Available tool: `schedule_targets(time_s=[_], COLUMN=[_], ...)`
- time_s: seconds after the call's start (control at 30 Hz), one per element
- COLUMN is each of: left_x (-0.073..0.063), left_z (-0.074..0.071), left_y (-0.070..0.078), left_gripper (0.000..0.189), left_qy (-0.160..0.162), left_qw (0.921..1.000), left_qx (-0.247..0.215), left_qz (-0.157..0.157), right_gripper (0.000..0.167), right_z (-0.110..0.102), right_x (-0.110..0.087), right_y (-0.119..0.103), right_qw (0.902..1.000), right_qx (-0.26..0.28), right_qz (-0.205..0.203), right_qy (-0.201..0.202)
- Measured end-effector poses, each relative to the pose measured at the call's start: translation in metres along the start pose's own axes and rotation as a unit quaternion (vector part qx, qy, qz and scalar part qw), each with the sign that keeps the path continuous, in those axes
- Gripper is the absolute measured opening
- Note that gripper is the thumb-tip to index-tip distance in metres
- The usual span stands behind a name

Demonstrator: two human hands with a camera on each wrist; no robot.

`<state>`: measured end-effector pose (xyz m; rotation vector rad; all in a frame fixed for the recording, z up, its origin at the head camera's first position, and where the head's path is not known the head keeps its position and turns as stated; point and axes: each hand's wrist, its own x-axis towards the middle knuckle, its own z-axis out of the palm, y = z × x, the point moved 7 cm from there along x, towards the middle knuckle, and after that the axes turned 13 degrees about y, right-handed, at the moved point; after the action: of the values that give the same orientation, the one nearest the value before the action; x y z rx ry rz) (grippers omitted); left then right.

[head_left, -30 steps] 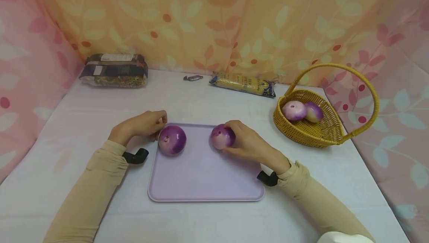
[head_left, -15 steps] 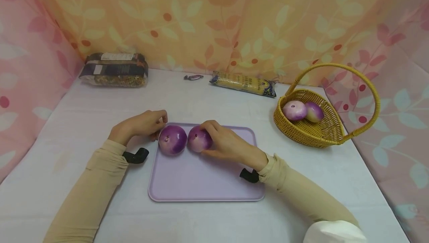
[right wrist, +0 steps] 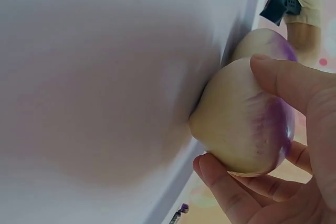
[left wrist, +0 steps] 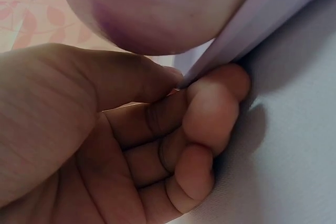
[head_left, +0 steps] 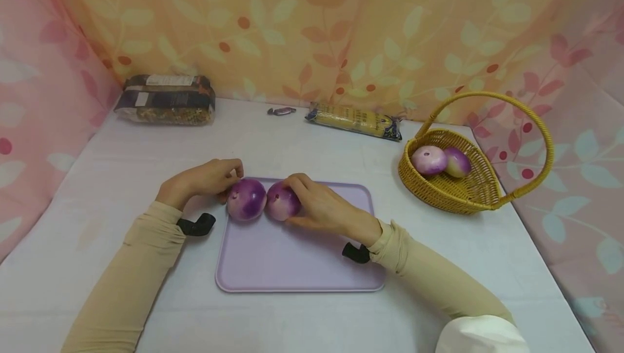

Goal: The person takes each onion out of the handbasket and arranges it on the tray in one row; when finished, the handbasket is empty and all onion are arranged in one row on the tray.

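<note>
A purple-and-white turnip (head_left: 281, 201) is gripped by my right hand (head_left: 326, 207), with thumb and fingers around its sides. In the right wrist view this turnip (right wrist: 241, 121) shows its pale pointed end. It touches another turnip (head_left: 246, 200) at the far left corner of the lilac tray (head_left: 297, 261). My left hand (head_left: 202, 180) pinches the tray's left rim. In the left wrist view the thumb lies on the rim (left wrist: 218, 56) and the curled fingers (left wrist: 210, 116) are at its outer side, just below the turnip (left wrist: 157, 9).
A wicker basket (head_left: 434, 196) with a tall handle holds two turnips (head_left: 429, 160) at the right. Along the back lie a dark food packet (head_left: 166, 101), a wrapped candy (head_left: 281, 111) and a yellow noodle packet (head_left: 353, 120). Floral curtains surround the white table.
My right hand has carried its turnip left across the tray, against the other turnip, which has shifted slightly left. The left hand has stayed at the rim.
</note>
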<state>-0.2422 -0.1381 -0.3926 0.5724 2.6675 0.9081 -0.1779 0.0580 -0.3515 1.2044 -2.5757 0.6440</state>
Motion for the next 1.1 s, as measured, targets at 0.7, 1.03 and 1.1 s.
schedule_targets(time_s=[0.7,1.03,1.1], left_x=[0.0,0.001,0.0], left_z=[0.002,0.002,0.002], left_y=[-0.001,-0.001,-0.001], left_gripper=[0.012,0.012,0.012], left_qy=[0.004,0.005,0.005], left_qw=[0.9999,1.0,1.0], left_qx=[-0.006,0.001,0.001], left_qz=[-0.01,-0.002,0.0], right_gripper=[0.071,0.052,0.047], right_z=[-0.025,-0.108,-0.13], right_x=[-0.015,-0.051,-0.061], right_y=[0.028,0.107,0.126], right_qw=[0.9967,0.9725,0.9602], right_qx=[-0.018,-0.058,-0.073], right_qz=[0.079,0.204,0.227], right_qy=[-0.011,0.097,0.145])
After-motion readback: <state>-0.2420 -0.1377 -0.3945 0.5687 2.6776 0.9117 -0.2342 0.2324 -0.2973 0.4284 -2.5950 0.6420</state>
